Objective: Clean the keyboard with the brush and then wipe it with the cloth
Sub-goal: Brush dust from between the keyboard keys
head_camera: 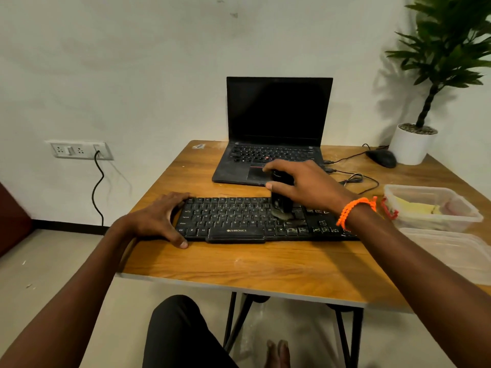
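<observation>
A black, dusty keyboard (233,220) lies across the middle of the wooden table (239,264). My left hand (162,217) grips the keyboard's left end, thumb on the front edge. Above the right half of the keys my right hand (305,185) holds a black brush (282,199) upright; its greyish bristles press on the keys. A yellow cloth (417,208) sits inside a clear plastic box (435,221) at the right edge of the table.
An open black laptop (276,128) stands behind the keyboard. A black mouse (381,158) with its cables and a white potted plant (411,147) occupy the back right corner. A clear lid (457,251) lies near the box. A wall socket (79,150) is at left.
</observation>
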